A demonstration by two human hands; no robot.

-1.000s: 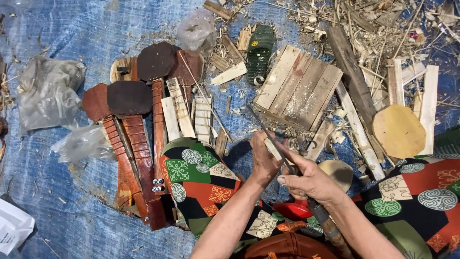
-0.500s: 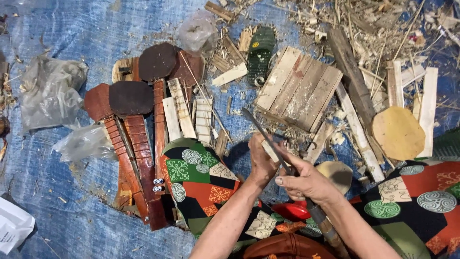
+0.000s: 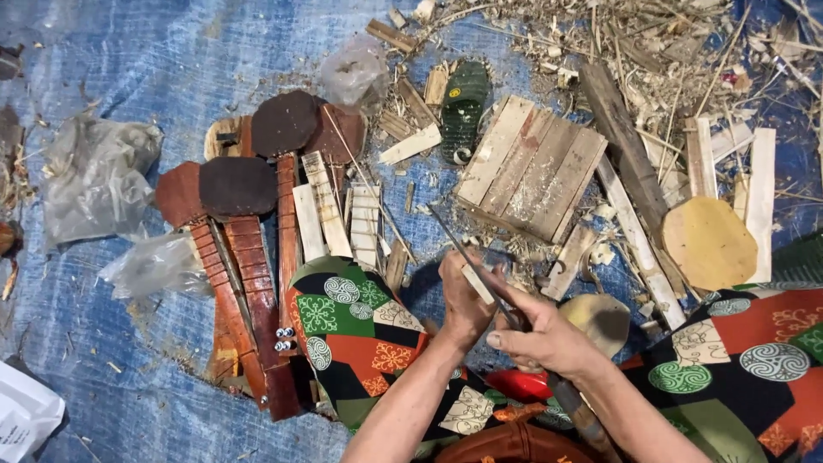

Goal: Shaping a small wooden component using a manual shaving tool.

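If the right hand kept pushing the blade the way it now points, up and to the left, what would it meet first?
Probably the small pale wood piece pinched in the left hand; the right hand already has the blade against it, though depth is unclear.

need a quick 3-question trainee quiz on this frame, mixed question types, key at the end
1. True or false: the left hand holds a small pale wood piece.
2. What does the right hand press against that piece? A) a long knife blade B) a hammer C) a paintbrush
3. Fill in: the green sandal lies just left of the slatted wooden ____, on the blue tarp.

Key: 1 true; 2 A; 3 board
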